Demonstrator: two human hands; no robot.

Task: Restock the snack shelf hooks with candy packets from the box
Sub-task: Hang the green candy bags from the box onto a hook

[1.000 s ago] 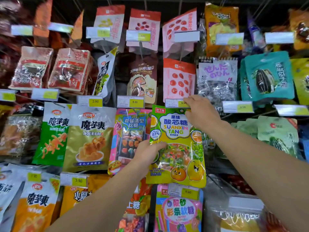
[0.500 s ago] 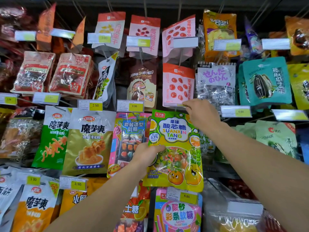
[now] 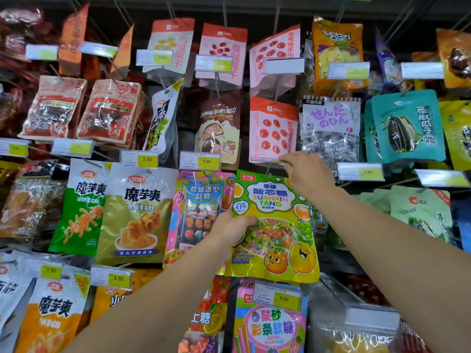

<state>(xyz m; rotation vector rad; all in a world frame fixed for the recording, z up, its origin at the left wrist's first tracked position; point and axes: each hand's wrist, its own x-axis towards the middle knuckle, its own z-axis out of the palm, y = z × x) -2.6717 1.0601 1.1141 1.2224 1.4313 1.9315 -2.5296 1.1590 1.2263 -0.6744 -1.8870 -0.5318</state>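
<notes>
While our left hand [image 3: 233, 226] grips the glossy green-and-yellow candy packet [image 3: 274, 225] at its left edge, our right hand [image 3: 304, 174] pinches the clear price-tag holder [image 3: 267, 160] just above it. Light, soft and slippery, the packet probably handles best near its top hole.

1. Green-yellow candy packet [image 3: 275, 225]: glossy printed plastic film with a clear window.
2. Gold snack pouch [image 3: 135, 215]: shiny foil-like film, creased highlights.
3. Pink pouch [image 3: 274, 128]: matt, paper-like finish.
4. Clear crinkled bag [image 3: 331, 128]: transparent, highly reflective plastic.
5. Price tag holder [image 3: 200, 160]: clear smooth plastic over paper label.
</notes>
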